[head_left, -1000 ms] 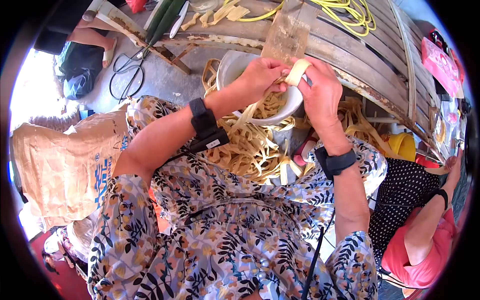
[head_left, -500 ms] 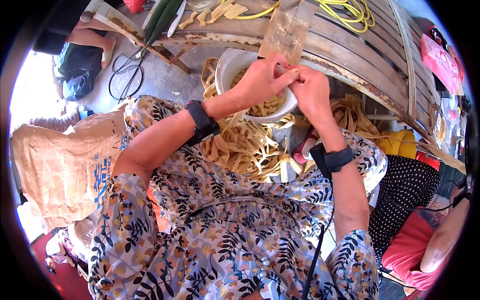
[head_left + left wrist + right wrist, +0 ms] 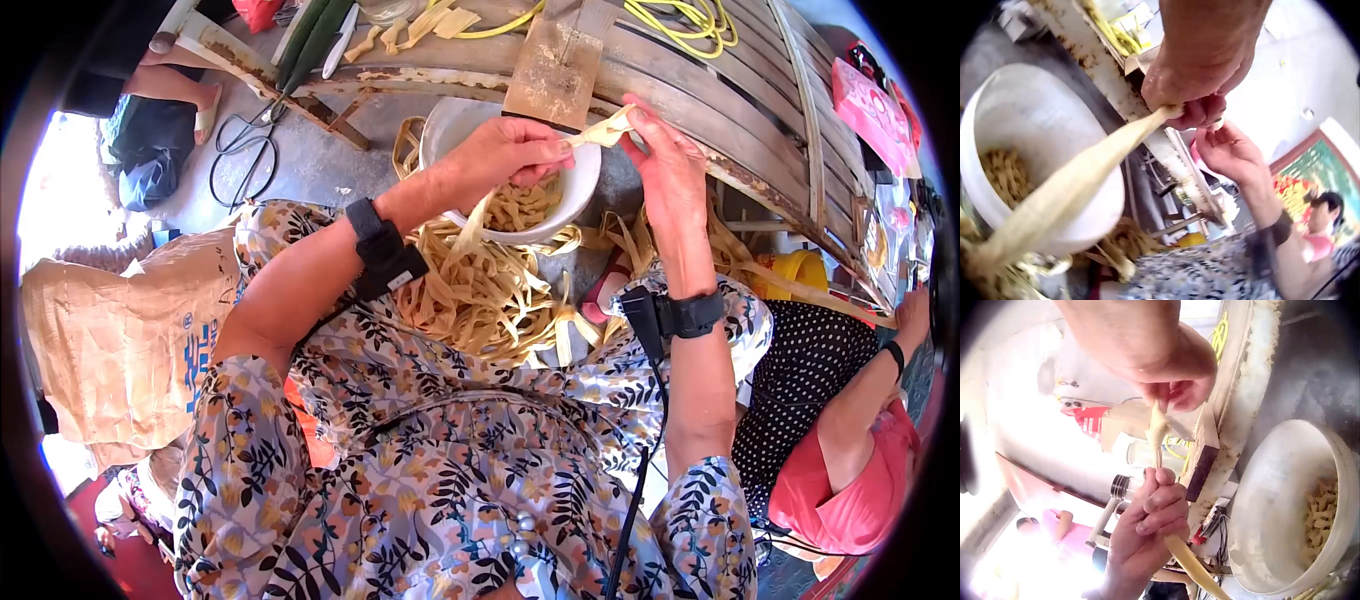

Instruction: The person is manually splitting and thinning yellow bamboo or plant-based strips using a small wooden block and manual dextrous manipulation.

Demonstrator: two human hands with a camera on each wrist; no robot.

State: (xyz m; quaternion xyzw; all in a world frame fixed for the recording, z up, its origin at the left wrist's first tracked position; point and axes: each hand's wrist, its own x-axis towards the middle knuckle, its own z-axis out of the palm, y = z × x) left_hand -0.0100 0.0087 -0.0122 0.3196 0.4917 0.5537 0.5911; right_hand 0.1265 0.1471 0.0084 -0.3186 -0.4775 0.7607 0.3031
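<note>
My left hand [image 3: 500, 158] grips a flat, pale yellow strip [image 3: 606, 130] above the bucket. The strip's long tail [image 3: 1079, 178] hangs from that fist, past the bucket. Its short end is pinched between the fingertips of my right hand [image 3: 672, 170], held a little higher and to the right. Between the hands the strip bunches into a small knot-like lump [image 3: 1158, 428] in the right wrist view. Below stands a white bucket [image 3: 450, 127], with short pale pieces [image 3: 1321, 515] in the bottom.
Loose strips [image 3: 480, 290] lie heaped between bucket and lap. Beyond is a slatted bench [image 3: 690, 110] bearing a wooden board [image 3: 553, 80], yellow cord [image 3: 690, 22] and strip pieces [image 3: 430, 28]. A paper sack [image 3: 130, 340] stands left; a person in pink [image 3: 850, 480] sits right.
The strip was looped over my right fingers, then both hands came close together. Now they have drawn apart, the right one moving rightward, with the bunched strip stretched between them.
</note>
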